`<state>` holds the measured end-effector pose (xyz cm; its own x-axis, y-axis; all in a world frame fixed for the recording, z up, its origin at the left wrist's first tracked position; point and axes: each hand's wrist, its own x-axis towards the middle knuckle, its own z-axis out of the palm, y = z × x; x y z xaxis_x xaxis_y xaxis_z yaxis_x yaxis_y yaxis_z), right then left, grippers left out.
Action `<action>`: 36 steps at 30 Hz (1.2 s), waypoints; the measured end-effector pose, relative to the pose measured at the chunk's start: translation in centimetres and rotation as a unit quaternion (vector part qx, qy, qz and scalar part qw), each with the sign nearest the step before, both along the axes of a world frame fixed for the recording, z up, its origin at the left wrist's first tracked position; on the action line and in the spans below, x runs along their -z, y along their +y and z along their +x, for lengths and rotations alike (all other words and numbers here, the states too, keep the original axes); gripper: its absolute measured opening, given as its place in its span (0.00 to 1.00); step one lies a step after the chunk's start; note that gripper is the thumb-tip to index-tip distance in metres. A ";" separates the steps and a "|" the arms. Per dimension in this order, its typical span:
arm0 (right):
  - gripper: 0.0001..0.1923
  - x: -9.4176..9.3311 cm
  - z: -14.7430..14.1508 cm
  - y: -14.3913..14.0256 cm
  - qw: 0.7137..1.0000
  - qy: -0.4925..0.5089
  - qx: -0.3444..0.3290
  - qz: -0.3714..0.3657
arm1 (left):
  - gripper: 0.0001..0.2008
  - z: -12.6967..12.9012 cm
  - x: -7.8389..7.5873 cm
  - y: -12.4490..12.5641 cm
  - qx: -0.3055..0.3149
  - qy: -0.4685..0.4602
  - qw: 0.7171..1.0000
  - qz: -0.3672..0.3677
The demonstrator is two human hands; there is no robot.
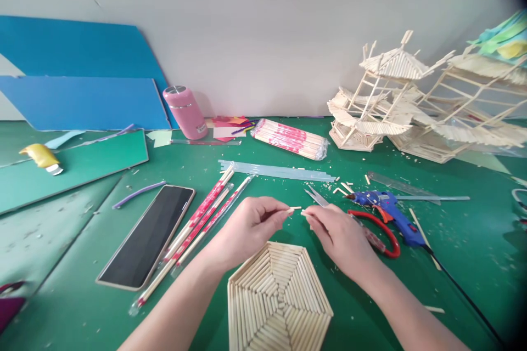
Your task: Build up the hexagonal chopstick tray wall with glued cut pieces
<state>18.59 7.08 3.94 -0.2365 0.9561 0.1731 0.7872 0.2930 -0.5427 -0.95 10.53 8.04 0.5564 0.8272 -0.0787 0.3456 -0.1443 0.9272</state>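
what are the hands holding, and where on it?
Left hand pinches a short wooden stick piece by its near end; right hand pinches another piece likewise.

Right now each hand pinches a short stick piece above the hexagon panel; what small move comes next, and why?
Probably lower the left hand and lay its stick piece against the hexagon panel to check its length. Both hands hover just above the panel; the right hand pinches another piece, and the glue gun lies untouched beside it.

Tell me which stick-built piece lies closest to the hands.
The flat hexagon panel, directly below both hands; the two tower models stand far back right by the wall.
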 end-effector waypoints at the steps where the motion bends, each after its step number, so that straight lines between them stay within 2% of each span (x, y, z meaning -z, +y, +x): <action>1: 0.13 0.4 -0.2 -0.1 1.000 -0.008 -0.002 0.009 | 0.13 0.1 0.0 0.0 0.004 0.007 1.000 0.001; 6: 0.10 1.4 -0.2 -0.4 0.999 -0.018 0.008 0.041 | 0.12 0.4 0.1 0.0 0.010 0.040 0.999 0.030; 11: 0.12 0.5 -0.1 -0.8 0.996 0.050 0.020 0.071 | 0.13 0.6 0.3 0.0 0.033 0.063 0.997 0.009; 17: 0.12 -1.2 -1.7 -1.2 0.990 0.122 -0.036 0.064 | 0.11 0.9 0.6 -0.5 0.036 0.090 0.995 0.026; 23: 0.07 -1.0 -1.4 -0.7 0.989 0.130 -0.041 0.060 | 0.10 0.0 0.5 -0.7 0.002 0.122 0.991 0.061; 28: 0.08 -0.8 -1.6 -0.7 0.990 0.107 -0.069 0.064 | 0.11 -0.2 0.5 -1.0 0.010 0.107 0.989 0.104; 32: 0.09 -0.3 -1.5 -1.0 0.992 0.082 -0.062 0.069 | 0.09 -0.8 1.2 -1.5 -0.023 0.107 0.987 0.121; 36: 0.08 0.7 -0.9 -1.5 0.997 0.070 -0.038 0.016 | 0.07 -1.9 2.9 -2.0 -0.053 0.129 0.979 0.147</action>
<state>17.65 5.55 3.26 -0.2791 0.9300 0.2392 0.6790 0.3672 -0.6357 -2.82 8.52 5.14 0.4595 0.8870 0.0455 0.5897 -0.3430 0.7311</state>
